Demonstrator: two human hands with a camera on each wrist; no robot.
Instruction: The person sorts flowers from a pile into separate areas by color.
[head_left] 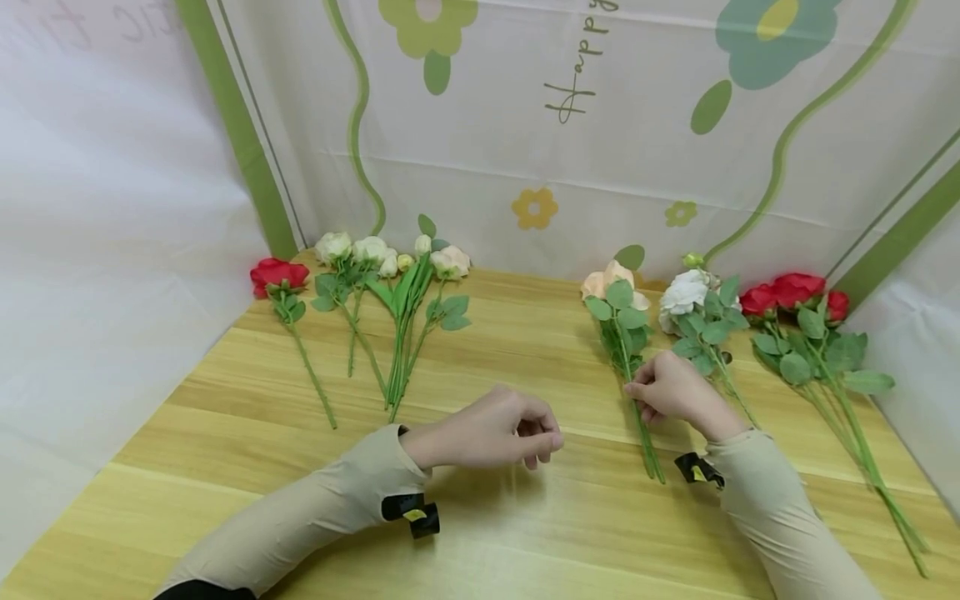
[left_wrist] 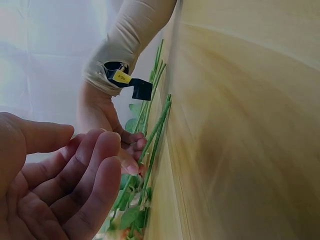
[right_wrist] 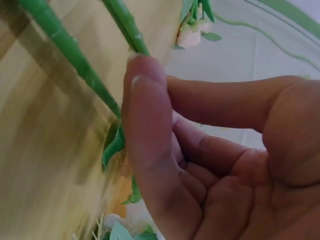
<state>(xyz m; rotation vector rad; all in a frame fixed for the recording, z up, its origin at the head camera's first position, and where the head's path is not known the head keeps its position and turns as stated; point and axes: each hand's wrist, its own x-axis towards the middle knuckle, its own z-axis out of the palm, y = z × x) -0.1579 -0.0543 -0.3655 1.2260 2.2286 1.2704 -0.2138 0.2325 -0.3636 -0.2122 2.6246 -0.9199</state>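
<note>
Two long green stems with pale peach artificial roses lie on the right half of the wooden table, heads toward the curtain. My right hand pinches one stem between thumb and fingertips, about midway along it. A second stem runs beside it, closer to the tabletop in the right wrist view. My left hand hovers over the middle of the table with loosely bent fingers and nothing in them. In the left wrist view its palm and fingers show bare.
White roses and red roses lie right of my right hand. On the left lie a single red rose and several cream flowers with green stems. A printed curtain hangs along the table's back edge.
</note>
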